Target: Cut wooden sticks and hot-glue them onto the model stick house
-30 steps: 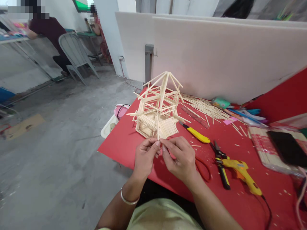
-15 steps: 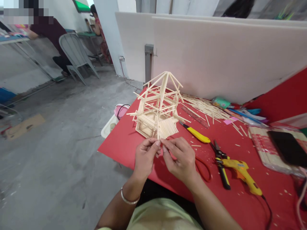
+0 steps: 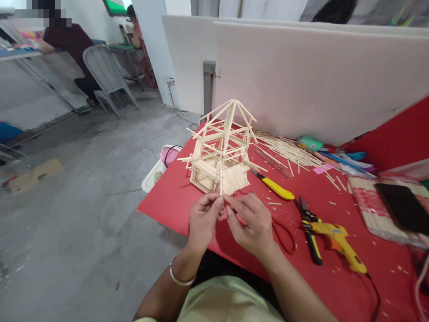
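Note:
A model building frame of thin pale wooden sticks (image 3: 231, 129) stands on the red tabletop (image 3: 167, 208), with a pointed roof frame and a slatted panel at its lower right. One wooden stick (image 3: 221, 179) slopes from the model down toward me. My left hand (image 3: 203, 219) pinches its near end between thumb and fingers. From the other side my right hand (image 3: 251, 219) is curled, its index fingertip against the same end. The fingers hide the stick's very tip and any smaller piece there.
Right of my hands lie a yellow utility knife (image 3: 276, 188), red-handled pliers (image 3: 284, 237), black-and-yellow cutters (image 3: 311, 241) and a yellow glue gun (image 3: 338, 237). Loose sticks (image 3: 284, 150), a ruler (image 3: 273, 163) and a phone (image 3: 404, 208) are farther off. A person (image 3: 70, 49) sits at the left.
My hands stay at the stick's end, with only a slight shift of the right hand's fingers. The model has not moved on the table.

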Tool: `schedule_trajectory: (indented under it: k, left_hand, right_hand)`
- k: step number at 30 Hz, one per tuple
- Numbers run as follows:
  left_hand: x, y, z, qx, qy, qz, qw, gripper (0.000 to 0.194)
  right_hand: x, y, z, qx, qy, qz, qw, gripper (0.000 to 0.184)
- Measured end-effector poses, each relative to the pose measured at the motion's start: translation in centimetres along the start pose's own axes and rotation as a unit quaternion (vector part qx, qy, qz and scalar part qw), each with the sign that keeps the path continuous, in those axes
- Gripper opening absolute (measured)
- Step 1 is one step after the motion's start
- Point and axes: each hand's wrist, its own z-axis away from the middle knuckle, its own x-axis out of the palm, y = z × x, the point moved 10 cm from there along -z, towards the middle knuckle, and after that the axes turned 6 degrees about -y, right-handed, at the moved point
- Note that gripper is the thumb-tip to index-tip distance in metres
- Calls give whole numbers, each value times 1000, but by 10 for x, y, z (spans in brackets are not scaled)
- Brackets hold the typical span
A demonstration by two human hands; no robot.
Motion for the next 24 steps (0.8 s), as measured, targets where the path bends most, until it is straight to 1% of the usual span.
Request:
schedule_trajectory:
  k: [8, 14, 18, 20, 22, 24]
  left_hand:
    - [-3, -1, 3, -12, 36, -11, 999, 23]
    - [0, 3, 5, 1, 45, -31, 998, 19]
    - [0, 7, 5, 27, 57, -42, 997, 20]
    - [0, 8, 5, 32, 64, -53, 996, 20]
    - [0, 7, 5, 30, 66, -56, 996, 20]
    - [-1, 5, 6, 25, 67, -48, 996, 21]
  right_hand:
    - [1, 3, -2, 18, -9, -17, 1000, 44]
    - [0, -1, -1, 6, -2, -8, 1000, 49]
    - [-8, -15, 2, -32, 12, 1, 999, 53]
    - [-14, -21, 5, -51, 26, -8, 998, 51]
    - [-20, -21, 10, -48, 41, -11, 998, 46]
    - [-24, -14, 14, -25, 49, -7, 998, 39]
